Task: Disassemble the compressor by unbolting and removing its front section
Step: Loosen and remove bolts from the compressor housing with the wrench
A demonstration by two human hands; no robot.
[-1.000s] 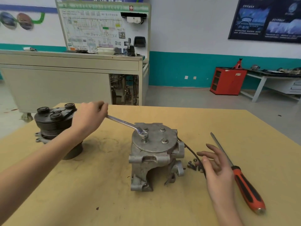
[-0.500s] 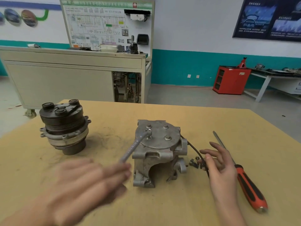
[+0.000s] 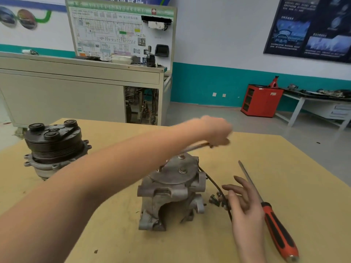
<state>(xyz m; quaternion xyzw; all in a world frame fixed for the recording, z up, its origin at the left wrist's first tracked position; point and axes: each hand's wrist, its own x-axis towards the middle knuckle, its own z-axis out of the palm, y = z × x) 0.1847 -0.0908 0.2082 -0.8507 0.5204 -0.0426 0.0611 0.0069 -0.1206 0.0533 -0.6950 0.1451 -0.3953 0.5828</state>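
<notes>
1. The compressor (image 3: 171, 196) stands upright in the middle of the table (image 3: 294, 177). Its round end plate (image 3: 171, 177) faces up, and two bolt heads (image 3: 182, 170) are plainly seen on it.
2. The left hand (image 3: 216, 131) reaches across above the housing, its fingers closed round the far end of the wrench (image 3: 195, 147). This part is blurred, and the forearm hides which bolt the wrench head sits on.
3. The right hand (image 3: 245, 204) lies on the table just beside the housing with loose, spread fingers and holds nothing. I think it should press on the housing, because such a tall body may turn or tip under the pull.
4. Seat the wrench fully on the head and pull level, so it does not slip off.
5. Loosen the bolts crosswise, a little each, so that the plate does not jam.
6. Put each freed bolt with the loose bolts (image 3: 213, 200) near the black cable (image 3: 212, 182). The screwdriver (image 3: 277, 230) lies close at the right, should the plate need prying.
</notes>
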